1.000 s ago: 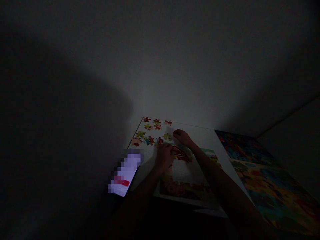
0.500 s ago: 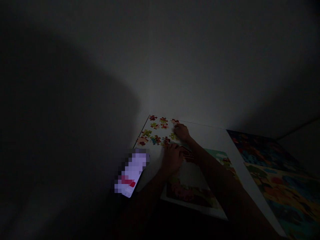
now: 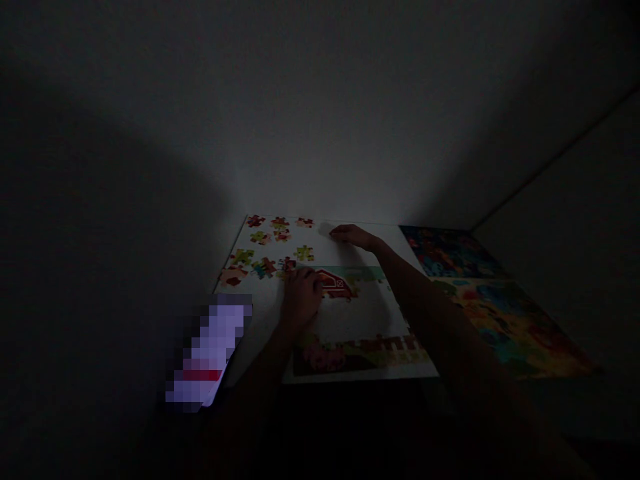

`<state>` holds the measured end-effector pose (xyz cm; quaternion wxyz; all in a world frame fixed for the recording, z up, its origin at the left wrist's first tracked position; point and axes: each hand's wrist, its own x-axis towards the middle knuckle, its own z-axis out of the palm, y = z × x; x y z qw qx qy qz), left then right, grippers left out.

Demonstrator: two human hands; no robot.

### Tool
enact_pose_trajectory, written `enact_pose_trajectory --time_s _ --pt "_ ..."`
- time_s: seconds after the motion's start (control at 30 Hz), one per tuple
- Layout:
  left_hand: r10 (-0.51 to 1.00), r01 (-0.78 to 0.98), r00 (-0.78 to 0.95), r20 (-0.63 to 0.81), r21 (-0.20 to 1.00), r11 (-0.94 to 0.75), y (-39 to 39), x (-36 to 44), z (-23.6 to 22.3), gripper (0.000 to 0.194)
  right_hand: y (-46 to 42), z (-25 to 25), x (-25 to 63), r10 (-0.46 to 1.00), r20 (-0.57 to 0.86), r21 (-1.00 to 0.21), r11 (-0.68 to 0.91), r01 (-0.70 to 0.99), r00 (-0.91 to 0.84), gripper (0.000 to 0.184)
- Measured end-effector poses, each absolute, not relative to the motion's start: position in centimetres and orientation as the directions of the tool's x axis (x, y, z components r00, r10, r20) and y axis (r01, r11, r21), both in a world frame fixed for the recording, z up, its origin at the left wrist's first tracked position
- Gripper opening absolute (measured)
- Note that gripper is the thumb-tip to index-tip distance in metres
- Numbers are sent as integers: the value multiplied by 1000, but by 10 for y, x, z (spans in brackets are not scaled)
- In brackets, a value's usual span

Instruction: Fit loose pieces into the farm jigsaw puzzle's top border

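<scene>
1. In dim light, a person's two hands are well apart over a partly joined jigsaw puzzle (image 3: pixel 325 357) lying on a white tabletop (image 3: pixel 265 310).
2. The left hand (image 3: pixel 303 295) rests at the puzzle's left side, fingers curled beside a red barn section (image 3: pixel 336 285); whether it grips anything cannot be told.
3. The right hand (image 3: pixel 354 236) is near the tabletop's far edge, fingertips bunched; any piece between them is too dark to see.
4. Loose pieces (image 3: pixel 304 253) lie at far left, beyond a lit phone (image 3: pixel 220 340).
5. Colorful pictures (image 3: pixel 500 317) lie at right.
</scene>
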<state>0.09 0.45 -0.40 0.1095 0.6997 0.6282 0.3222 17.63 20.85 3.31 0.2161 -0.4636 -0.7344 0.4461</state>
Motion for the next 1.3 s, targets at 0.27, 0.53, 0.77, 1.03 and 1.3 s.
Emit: enact_pose_trajectory --time_s 0.27,0.53,0.77,1.03,1.3 --pt "943 757 -33 330 624 -192 9 -3 -6 33 188 9 236 965 36 -868 158 471 -258 21" --pt "945 673 -57 323 711 -203 8 -4 -3 38 196 -3 230 983 33 -921 100 377 -180 19" --pt "938 720 8 348 648 -247 4 -5 -4 33 199 3 230 990 -14 -909 47 415 -142 18" --pt "941 807 88 326 530 -259 3 -6 2 34 195 11 226 978 -112 -887 -19 462 -176 15" --pt "966 943 211 149 231 -241 12 4 30 29 197 11 220 982 -79 -788 43 614 -171 15"
